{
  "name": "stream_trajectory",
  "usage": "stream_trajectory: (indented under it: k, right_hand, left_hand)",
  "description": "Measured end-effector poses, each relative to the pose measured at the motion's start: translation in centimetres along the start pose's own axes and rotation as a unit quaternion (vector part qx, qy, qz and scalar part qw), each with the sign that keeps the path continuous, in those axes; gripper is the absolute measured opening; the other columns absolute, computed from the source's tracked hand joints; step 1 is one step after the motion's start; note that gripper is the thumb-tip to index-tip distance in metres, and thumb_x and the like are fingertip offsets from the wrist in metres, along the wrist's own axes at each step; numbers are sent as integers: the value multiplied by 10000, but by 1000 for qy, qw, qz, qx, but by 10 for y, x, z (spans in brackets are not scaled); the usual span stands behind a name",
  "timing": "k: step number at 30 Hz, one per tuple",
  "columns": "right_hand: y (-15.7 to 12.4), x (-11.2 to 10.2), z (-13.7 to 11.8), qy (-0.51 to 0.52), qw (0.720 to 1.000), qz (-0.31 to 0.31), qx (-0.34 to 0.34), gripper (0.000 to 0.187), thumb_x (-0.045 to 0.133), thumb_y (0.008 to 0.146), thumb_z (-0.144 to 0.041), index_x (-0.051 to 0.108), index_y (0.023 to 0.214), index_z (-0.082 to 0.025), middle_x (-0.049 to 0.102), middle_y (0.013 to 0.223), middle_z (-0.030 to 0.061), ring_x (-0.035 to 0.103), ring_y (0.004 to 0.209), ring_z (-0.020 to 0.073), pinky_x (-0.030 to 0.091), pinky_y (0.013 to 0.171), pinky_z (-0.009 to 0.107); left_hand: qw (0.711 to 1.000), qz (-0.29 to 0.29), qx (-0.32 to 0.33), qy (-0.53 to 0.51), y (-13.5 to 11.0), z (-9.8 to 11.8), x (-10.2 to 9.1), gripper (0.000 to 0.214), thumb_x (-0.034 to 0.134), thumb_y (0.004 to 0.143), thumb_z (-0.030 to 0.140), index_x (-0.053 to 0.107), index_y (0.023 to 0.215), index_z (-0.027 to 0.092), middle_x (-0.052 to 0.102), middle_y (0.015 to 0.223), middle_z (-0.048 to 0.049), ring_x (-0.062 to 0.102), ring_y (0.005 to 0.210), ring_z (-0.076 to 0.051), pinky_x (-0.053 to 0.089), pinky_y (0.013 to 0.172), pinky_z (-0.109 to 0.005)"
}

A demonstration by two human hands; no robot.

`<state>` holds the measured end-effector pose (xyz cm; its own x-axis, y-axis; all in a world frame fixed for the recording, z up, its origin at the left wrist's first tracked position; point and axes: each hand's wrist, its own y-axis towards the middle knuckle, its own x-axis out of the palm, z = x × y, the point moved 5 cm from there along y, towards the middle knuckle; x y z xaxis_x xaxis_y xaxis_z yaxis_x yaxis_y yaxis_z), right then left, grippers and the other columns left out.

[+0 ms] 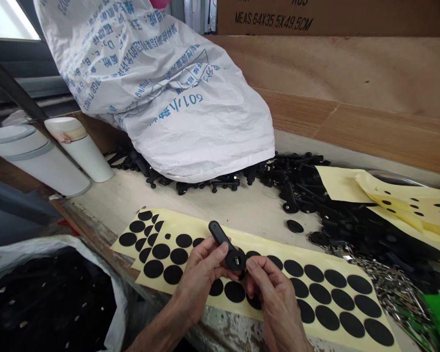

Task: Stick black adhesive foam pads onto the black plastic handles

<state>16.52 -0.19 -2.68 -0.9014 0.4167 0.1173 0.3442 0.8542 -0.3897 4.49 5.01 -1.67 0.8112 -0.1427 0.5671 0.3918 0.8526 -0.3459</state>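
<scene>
My left hand (201, 274) is closed around a black plastic crank-shaped part (222, 239), thumb on top. The part has a narrow arm and a round end with a small metal piece in a slot. My right hand (273, 288) is pinched beside that round end; whatever is between its fingertips is hidden. Beneath both hands lie yellow backing sheets (278, 242) bearing rows of black round stickers (328, 318). A gap among the stickers shows bare backing at the upper left of the top sheet.
Behind the sheets, a white printed sack (190, 107) rests over piled black parts (308, 195). Small metal pieces (396, 293) and more yellow sheets (407, 200) lie right. Two pale tumblers (91, 151) stand left. Below them, a lined container (113, 293) holds black parts.
</scene>
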Motion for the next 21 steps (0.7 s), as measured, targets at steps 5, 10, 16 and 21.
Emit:
stream_trajectory:
  k: [5, 10, 16, 21]
  right_hand:
    - [-1, 0, 0, 2, 1000, -7, 4, 300, 650, 794, -461, 618, 687, -184, 444, 501, -47, 325, 512, 96, 249, 485, 224]
    - [-1, 0, 0, 17, 1000, -11, 5, 291, 645, 802, -452, 606, 687, -187, 440, 500, -50, 310, 512, 95, 236, 486, 226]
    - [0, 0, 3, 28, 1000, -10, 6, 277, 648, 806, -439, 602, 695, -190, 448, 503, -49, 328, 516, 98, 256, 495, 226]
    - [1, -1, 3, 35, 999, -16, -1, 293, 638, 818, -448, 585, 687, -192, 440, 505, -56, 330, 525, 97, 269, 506, 217]
  left_hand:
    - [1000, -2, 0, 4, 2, 0, 0, 261, 616, 856, 330, 645, 1015, 124, 690, 897, -107, 620, 708, -158, 505, 643, -286]
    - [1000, 2, -3, 0, 1, -1, -1, 259, 615, 857, 328, 640, 1013, 123, 689, 887, -107, 613, 701, -156, 502, 642, -289]
    - [1000, 3, 0, 0, 1, -1, 0, 252, 612, 860, 318, 635, 1015, 120, 684, 882, -104, 613, 726, -166, 505, 647, -295]
    - [1000, 4, 5, 8, 2, 0, 0, 261, 605, 865, 329, 637, 1016, 119, 678, 873, -96, 599, 708, -153, 505, 649, -295]
